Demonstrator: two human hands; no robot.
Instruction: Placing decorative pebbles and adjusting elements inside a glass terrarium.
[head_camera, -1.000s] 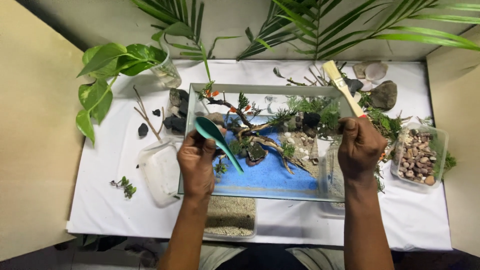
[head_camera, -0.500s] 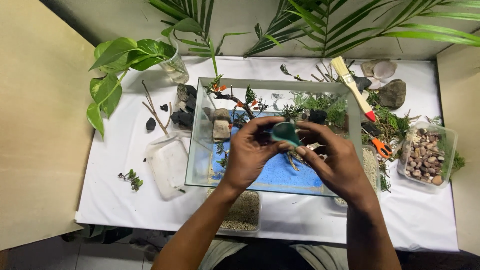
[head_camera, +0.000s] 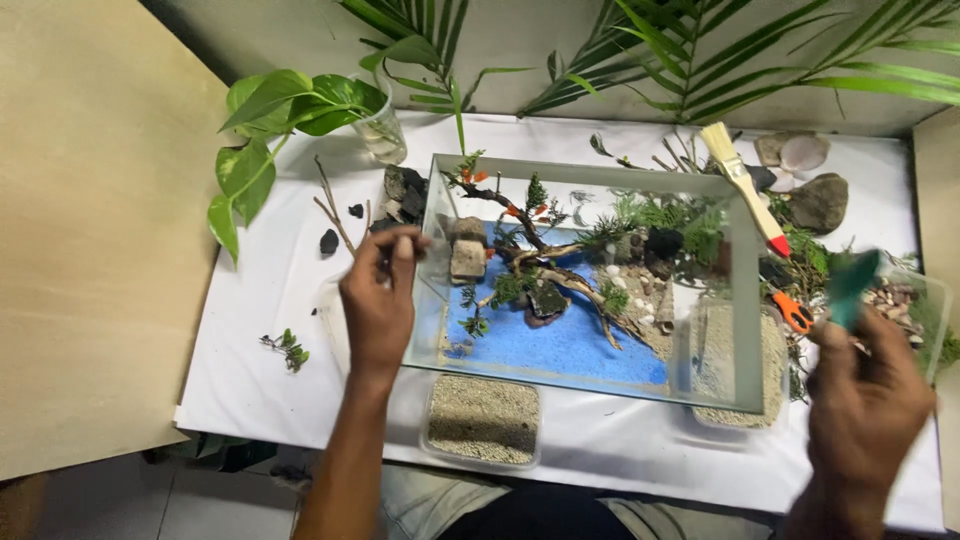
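A glass tank (head_camera: 590, 172) stands on the white-covered table (head_camera: 280, 300). It holds blue sand (head_camera: 560, 345), a driftwood branch (head_camera: 565, 275), small green plants and pebbles. My left hand (head_camera: 380, 300) hovers just outside the tank's left wall, its fingertips pinched together with nothing visible between them. My right hand (head_camera: 865, 400) is to the right of the tank and grips a green scoop (head_camera: 850, 285). The scoop is blurred and held above a clear tub of pebbles (head_camera: 905, 300).
Two tubs of grey sand (head_camera: 483, 418) (head_camera: 735, 360) sit by the tank's front. Behind and right lie a paintbrush (head_camera: 745, 185), stones (head_camera: 820, 200) and orange scissors (head_camera: 795, 312). A leafy cutting in a glass (head_camera: 385, 130), twigs and dark rocks (head_camera: 400, 185) lie left.
Both hands have left the tank. The right hand carried the green scoop out to the pebble tub, and the left hand drew back to the tank's left side.
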